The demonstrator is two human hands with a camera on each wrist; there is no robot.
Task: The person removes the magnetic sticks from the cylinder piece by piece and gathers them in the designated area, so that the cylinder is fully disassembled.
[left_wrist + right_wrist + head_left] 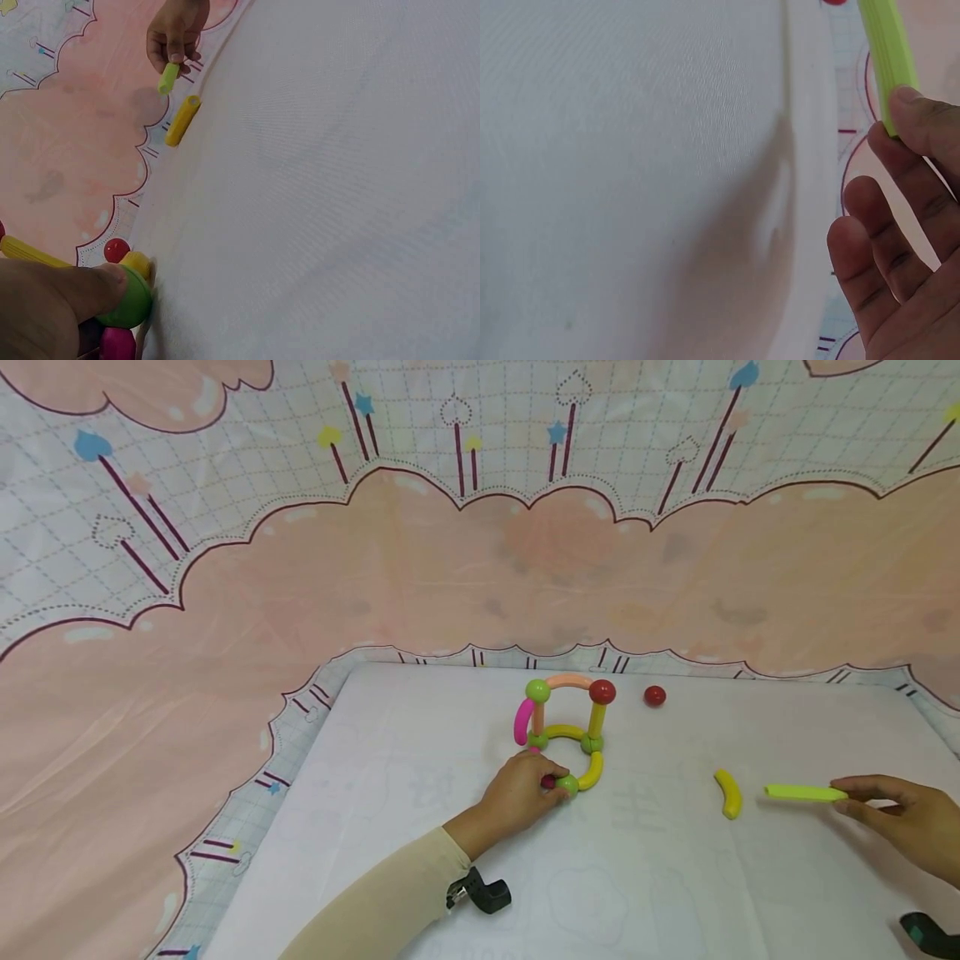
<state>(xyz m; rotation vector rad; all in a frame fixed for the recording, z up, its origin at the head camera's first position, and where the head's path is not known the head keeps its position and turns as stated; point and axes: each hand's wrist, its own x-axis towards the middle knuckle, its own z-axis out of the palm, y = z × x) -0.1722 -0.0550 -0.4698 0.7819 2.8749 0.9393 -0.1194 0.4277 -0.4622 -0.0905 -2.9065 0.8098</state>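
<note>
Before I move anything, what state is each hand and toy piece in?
Left hand: gripping the near green ball.
Right hand: pinching one end of the lime-green stick.
Lime-green stick: held, not joined to the frame.
Near green ball: joined to a curved yellow stick of the frame.
Frame: standing on the white tabletop.
Loose curved yellow stick: lying on the tabletop.
Loose red ball: resting on the tabletop, unattached.

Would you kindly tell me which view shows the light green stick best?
The head view: the light green stick appears side-on, with only its end in the right hand covered. The right wrist view is closer, but the frame's top crops it; the left wrist view shows it small and foreshortened.
</note>
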